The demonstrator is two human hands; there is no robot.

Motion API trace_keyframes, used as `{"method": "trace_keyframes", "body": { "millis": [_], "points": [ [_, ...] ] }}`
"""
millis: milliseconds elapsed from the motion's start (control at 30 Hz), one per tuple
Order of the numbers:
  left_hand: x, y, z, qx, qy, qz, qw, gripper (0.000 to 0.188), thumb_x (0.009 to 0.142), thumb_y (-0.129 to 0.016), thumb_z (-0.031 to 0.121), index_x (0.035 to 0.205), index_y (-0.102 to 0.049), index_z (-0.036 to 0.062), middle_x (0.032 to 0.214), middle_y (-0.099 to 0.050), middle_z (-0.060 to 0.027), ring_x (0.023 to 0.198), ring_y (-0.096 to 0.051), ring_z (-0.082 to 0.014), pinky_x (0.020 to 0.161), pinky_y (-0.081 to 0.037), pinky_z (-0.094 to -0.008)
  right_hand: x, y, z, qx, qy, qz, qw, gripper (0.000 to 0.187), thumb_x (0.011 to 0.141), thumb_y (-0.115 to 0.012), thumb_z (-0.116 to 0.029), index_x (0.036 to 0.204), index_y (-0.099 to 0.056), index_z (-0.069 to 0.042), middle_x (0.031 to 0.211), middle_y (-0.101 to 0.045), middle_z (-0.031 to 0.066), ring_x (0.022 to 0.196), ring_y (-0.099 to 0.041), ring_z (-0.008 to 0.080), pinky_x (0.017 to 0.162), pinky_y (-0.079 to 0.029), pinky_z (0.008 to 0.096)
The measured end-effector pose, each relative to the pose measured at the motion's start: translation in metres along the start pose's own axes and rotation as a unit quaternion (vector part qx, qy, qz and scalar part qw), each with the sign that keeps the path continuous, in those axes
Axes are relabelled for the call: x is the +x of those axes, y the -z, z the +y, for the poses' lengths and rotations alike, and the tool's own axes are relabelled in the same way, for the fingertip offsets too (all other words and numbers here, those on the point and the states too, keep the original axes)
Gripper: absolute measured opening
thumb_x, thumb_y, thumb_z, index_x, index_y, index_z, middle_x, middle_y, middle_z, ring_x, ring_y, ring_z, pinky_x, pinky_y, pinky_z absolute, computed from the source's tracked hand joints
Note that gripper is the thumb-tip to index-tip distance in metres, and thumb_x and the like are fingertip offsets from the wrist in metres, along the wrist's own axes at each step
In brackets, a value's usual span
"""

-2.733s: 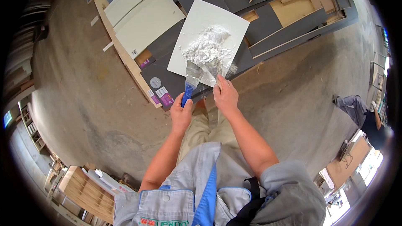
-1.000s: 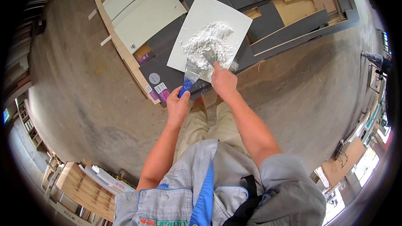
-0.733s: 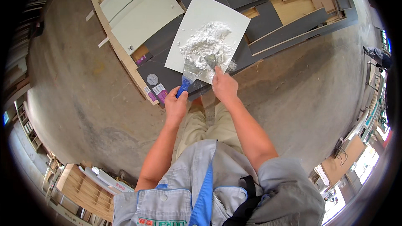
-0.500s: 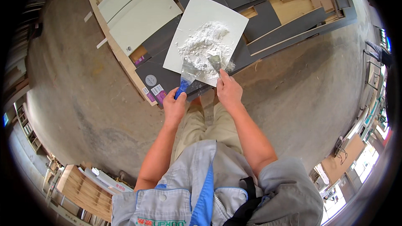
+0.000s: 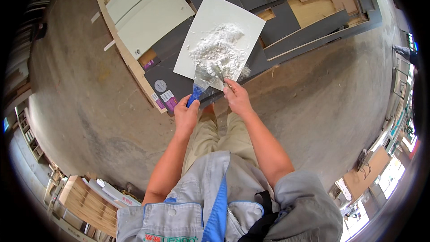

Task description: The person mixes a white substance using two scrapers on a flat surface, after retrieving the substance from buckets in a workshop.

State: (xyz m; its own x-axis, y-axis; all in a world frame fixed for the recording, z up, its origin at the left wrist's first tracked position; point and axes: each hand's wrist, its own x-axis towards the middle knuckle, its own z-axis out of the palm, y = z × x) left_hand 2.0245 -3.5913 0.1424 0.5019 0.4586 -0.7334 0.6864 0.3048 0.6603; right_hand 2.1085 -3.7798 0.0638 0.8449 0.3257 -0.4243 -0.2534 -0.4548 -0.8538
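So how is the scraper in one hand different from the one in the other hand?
The left hand holds a putty knife with a bright blue handle and a wide blade. The right hand holds a narrower knife whose handle is hidden in the hand. The wide blade sits at the white board's near edge; the narrow one reaches further into the white powder. Both carry white stuff.

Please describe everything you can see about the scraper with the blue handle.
The scraper has a blue handle and a wide, flat, metal-looking blade smeared with white paste. The left hand holds the handle. The blade points up and away, its edge over the near side of the white board, beside the white powder pile. Whether it touches the board is unclear.
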Motion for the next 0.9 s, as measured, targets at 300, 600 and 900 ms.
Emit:
{"method": "trace_keyframes", "body": {
  "millis": [300, 600, 900],
  "points": [
    [0.001, 0.018, -0.018, 0.096, -0.067, 0.006, 0.993, 0.031, 0.089, -0.066, 0.014, 0.116, -0.067, -0.0033, 0.082, -0.063, 0.0012, 0.066, -0.052, -0.0053, 0.058, -0.043, -0.0241, -0.04, 0.038, 0.002, 0.448, -0.321, -0.064, 0.832, 0.035, 0.099, -0.049, -0.021, 0.127, -0.057, -0.001, 0.091, -0.067, 0.0129, 0.057, -0.056, 0.0155, 0.048, -0.043, 0.0276],
    [0.003, 0.015, -0.019, 0.044, -0.066, 0.007, 0.997, 0.03, 0.09, -0.065, 0.012, 0.116, -0.067, -0.0027, 0.078, -0.061, 0.0022, 0.061, -0.049, -0.0038, 0.053, -0.039, -0.0221, -0.002, 0.0, -0.02, 0.473, -0.287, -0.031, 0.833, 0.034, 0.1, -0.05, -0.019, 0.13, -0.055, -0.003, 0.087, -0.065, 0.0097, 0.061, -0.058, 0.0174, 0.051, -0.047, 0.0308],
    [0.0, 0.001, -0.008, -0.025, 0.009, -0.003, 1.0, 0.027, 0.09, -0.064, 0.01, 0.112, -0.067, -0.0038, 0.071, -0.057, 0.003, 0.054, -0.044, -0.0032, 0.048, -0.034, -0.0214, -0.005, -0.02, 0.009, -0.428, 0.061, -0.026, 0.902, 0.052, 0.087, -0.062, -0.016, 0.138, -0.055, -0.011, 0.086, -0.059, 0.0163, 0.067, -0.065, 0.0336, 0.059, -0.052, 0.0463]
  ]
}}
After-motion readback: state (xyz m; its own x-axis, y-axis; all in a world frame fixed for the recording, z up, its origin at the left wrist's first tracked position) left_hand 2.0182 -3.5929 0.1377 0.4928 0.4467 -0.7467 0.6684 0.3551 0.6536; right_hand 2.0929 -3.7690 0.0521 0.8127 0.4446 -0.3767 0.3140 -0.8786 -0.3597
